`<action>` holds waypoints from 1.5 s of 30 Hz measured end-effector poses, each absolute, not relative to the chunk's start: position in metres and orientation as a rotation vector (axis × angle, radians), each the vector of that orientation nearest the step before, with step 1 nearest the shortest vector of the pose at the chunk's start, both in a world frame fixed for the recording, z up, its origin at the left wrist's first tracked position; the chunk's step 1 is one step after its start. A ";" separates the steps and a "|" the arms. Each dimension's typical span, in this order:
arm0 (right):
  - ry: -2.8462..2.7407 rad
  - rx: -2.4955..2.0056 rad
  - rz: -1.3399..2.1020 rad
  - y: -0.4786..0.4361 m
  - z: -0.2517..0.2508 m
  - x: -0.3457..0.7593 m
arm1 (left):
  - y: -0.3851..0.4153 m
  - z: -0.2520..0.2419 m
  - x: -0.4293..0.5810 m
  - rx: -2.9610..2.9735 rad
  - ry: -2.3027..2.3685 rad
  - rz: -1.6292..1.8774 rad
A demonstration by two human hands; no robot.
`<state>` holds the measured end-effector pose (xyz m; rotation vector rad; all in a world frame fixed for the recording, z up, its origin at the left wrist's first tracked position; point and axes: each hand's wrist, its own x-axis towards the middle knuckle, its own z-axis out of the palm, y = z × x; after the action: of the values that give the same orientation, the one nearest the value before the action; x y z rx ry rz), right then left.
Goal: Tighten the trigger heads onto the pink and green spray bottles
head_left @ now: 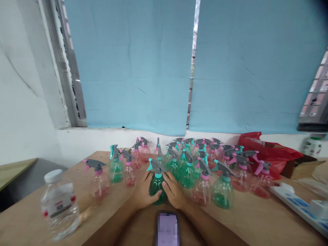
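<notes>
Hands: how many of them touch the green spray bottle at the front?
2. The left hand holds the green spray bottle on its left side, the right hand on its right side. No other hand is visible.

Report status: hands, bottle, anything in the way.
Left hand, right hand both cupping green translucent plastic spray bottle, upright on brown table. Pink and green spray bottles crowded close behind.

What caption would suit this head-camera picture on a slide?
The left hand and right hand cup a green spray bottle fronting a crowd of pink and green bottles on a brown table.
</notes>
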<state>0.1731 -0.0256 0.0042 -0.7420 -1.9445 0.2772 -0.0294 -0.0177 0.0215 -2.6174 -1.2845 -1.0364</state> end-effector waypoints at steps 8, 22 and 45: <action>-2.020 -0.777 0.283 -0.025 0.003 0.173 | -0.011 0.027 -0.047 -2.688 -1.164 -1.125; -2.015 -0.760 0.257 -0.023 -0.001 0.168 | -0.006 0.025 -0.033 -2.224 -1.579 -1.302; -1.985 -0.733 0.253 -0.025 0.000 0.167 | 0.001 0.009 -0.032 -2.098 -1.430 -1.492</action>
<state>0.1670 -0.0246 -0.0003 -0.7327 -1.9849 0.2535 -0.0318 0.0007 0.0091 -2.0984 -1.4304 -1.4916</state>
